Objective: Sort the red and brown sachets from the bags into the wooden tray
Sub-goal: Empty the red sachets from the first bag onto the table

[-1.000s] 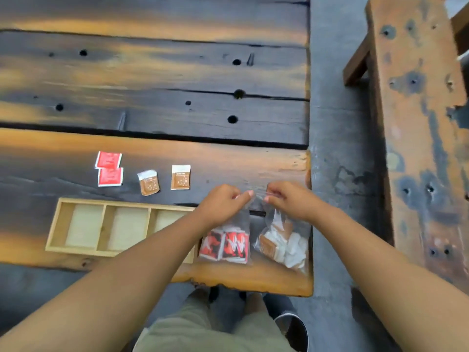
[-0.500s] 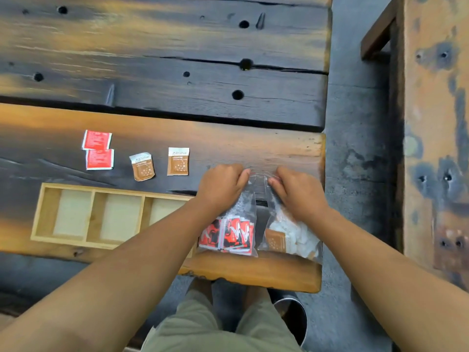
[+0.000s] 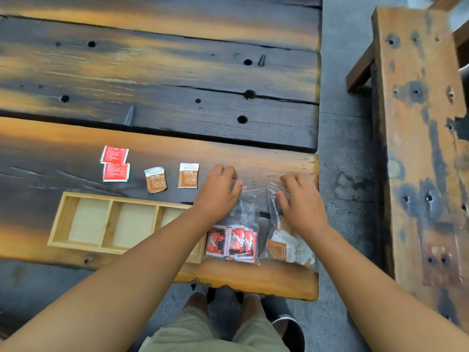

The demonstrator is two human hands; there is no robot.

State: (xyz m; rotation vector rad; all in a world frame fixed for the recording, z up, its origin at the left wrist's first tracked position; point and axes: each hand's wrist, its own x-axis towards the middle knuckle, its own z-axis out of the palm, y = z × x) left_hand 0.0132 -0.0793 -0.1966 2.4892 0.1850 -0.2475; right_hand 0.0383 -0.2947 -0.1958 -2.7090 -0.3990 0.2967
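left hand (image 3: pixel 218 191) lies palm-down, fingers curled over the top of the clear plastic zip bag of red sachets (image 3: pixel 234 240); cannot tell whether the fingertips pinch the film or only press it. right hand (image 3: pixel 300 203) likewise, flat on the mouth of the second clear plastic bag of brown and white sachets (image 3: pixel 288 246), grip not resolvable. both bags lie side by side at the near right corner of the dark scorched plank table (image 3: pixel 177 72), full, just right of the pale wooden three-compartment tray (image 3: pixel 57 224). tray compartments visible are empty; its right end is hidden under the left forearm. beyond the tray, loose on the table: two red square sachets (image 3: pixel 115 165) overlapping, two brown sachets (image 3: pixel 156 179) apart. judgement: early stage, nothing sorted into the tray yet; four loose sachets and both bags' contents left.
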